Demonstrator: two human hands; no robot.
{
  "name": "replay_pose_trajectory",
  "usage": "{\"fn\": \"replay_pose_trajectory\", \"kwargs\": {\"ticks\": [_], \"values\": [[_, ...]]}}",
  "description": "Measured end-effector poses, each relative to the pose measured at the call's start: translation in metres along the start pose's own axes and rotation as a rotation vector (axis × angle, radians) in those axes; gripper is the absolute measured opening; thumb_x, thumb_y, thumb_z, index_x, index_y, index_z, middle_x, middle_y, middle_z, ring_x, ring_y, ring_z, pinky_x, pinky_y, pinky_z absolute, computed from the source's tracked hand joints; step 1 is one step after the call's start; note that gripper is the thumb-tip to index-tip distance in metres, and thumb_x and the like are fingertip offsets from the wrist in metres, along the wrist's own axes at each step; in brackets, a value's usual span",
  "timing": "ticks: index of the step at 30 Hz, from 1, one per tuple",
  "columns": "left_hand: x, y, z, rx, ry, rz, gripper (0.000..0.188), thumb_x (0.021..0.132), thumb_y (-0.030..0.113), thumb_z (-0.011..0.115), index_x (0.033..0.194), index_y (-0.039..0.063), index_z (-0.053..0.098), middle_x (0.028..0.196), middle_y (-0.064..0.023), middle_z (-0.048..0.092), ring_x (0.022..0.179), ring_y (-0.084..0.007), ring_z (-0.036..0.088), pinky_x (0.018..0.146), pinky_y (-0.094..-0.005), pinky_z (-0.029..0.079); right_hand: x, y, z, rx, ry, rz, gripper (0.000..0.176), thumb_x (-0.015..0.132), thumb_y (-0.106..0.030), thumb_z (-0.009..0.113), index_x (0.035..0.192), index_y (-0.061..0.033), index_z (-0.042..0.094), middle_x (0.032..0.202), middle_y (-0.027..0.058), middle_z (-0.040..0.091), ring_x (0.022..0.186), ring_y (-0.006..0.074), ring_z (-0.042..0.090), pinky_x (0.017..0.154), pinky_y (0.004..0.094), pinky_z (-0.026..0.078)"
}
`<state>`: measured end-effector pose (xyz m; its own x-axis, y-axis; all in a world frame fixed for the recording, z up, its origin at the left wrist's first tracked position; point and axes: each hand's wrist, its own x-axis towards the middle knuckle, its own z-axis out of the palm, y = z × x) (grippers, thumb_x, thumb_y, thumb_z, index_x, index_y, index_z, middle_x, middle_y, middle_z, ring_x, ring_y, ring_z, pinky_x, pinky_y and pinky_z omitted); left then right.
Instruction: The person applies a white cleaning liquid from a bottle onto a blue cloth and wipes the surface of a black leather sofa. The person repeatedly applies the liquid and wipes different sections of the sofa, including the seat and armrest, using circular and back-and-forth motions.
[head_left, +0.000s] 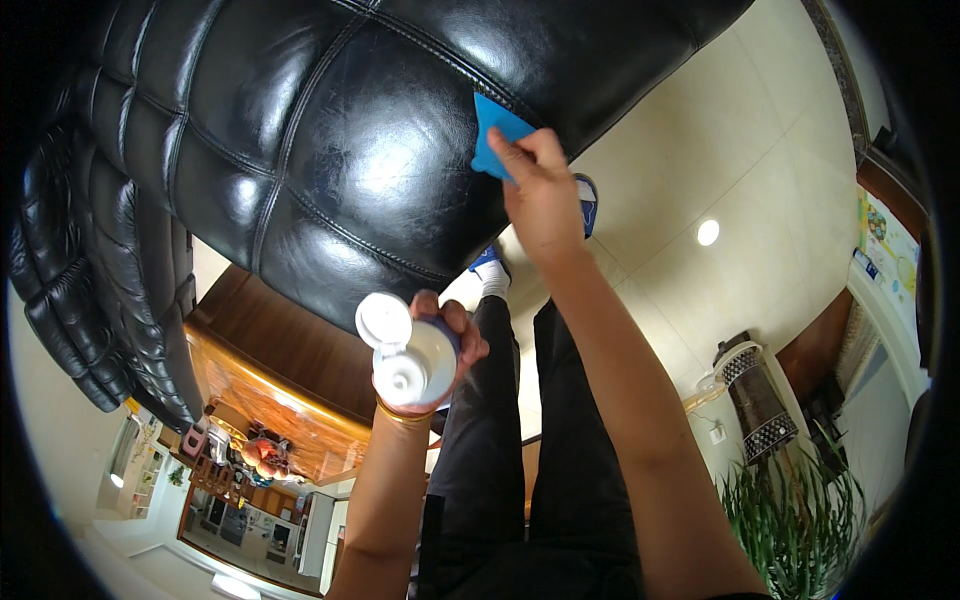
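My left hand (463, 336) grips a white plastic bottle (439, 356) low in front of me. Its flip-top cap (385, 320) is raised, and the nozzle faces up toward me. My right hand (546, 202) pinches a flat blue scraper (501, 129) between thumb and fingers. The scraper is over the black leather upholstery (382, 142), close to a stitched seam; whether it touches the leather is hard to tell. Glossy highlights and fine creases mark the panel beside it.
Left of the bottle stands a wooden table (300, 382), with fruit (259, 454) on its far part. Another black leather seat (112, 277) is at the far left. A potted plant (795, 510) and a dark cylindrical appliance (757, 405) stand at right on the tiled floor (675, 300).
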<state>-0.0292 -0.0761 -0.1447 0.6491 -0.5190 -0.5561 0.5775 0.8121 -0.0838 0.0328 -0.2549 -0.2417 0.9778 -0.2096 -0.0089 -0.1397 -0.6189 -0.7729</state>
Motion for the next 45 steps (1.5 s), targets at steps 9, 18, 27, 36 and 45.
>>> {"fn": "replay_pose_trajectory", "kwargs": {"ticks": [9,18,27,36,45], "values": [[0.008,0.013,0.005,0.238,0.004,0.103,0.060,0.078,0.038,0.077,0.124,0.014,0.047,0.113,-0.0058,0.049,0.105,-0.0240,0.045,0.097,-0.0440,0.041,-0.009,-0.015,-0.008,0.072,0.024,-0.016,0.044,0.074,0.008,0.066,0.117,-0.0038,0.066,0.107,0.0134,0.058,0.092,0.0320,0.062,0.079,0.0372,0.054],[0.011,0.009,-0.006,0.030,-0.066,0.026,0.066,0.071,0.034,0.082,0.123,0.011,0.048,0.118,-0.0107,0.050,0.112,-0.0306,0.048,0.105,-0.0474,0.042,-0.023,-0.019,0.018,0.041,-0.090,0.069,0.042,0.079,0.004,0.060,0.121,-0.0015,0.061,0.111,0.0130,0.059,0.102,0.0325,0.060,0.087,0.0385,0.052],[0.012,0.010,0.007,0.078,-0.023,0.022,0.049,0.082,0.032,0.073,0.120,0.013,0.049,0.108,-0.0057,0.049,0.098,-0.0231,0.045,0.098,-0.0461,0.041,0.003,-0.006,0.007,-0.035,-0.015,0.064,0.046,0.076,0.010,0.064,0.121,-0.0024,0.063,0.115,0.0140,0.059,0.101,0.0327,0.061,0.089,0.0359,0.052],[0.007,0.016,0.011,0.099,-0.015,0.032,0.045,0.083,0.032,0.071,0.117,0.013,0.049,0.104,-0.0049,0.048,0.098,-0.0228,0.045,0.097,-0.0461,0.041,-0.020,-0.023,-0.002,0.102,0.002,0.017,0.045,0.077,0.009,0.061,0.121,-0.0010,0.062,0.114,0.0131,0.060,0.102,0.0334,0.059,0.088,0.0385,0.051],[0.010,0.008,0.006,0.082,-0.036,0.003,0.043,0.084,0.033,0.070,0.117,0.014,0.049,0.104,-0.0050,0.049,0.098,-0.0232,0.045,0.097,-0.0460,0.041,-0.035,0.005,0.007,0.040,-0.016,0.037,0.045,0.077,0.010,0.063,0.121,-0.0003,0.062,0.115,0.0136,0.059,0.102,0.0322,0.059,0.089,0.0365,0.052]]}}
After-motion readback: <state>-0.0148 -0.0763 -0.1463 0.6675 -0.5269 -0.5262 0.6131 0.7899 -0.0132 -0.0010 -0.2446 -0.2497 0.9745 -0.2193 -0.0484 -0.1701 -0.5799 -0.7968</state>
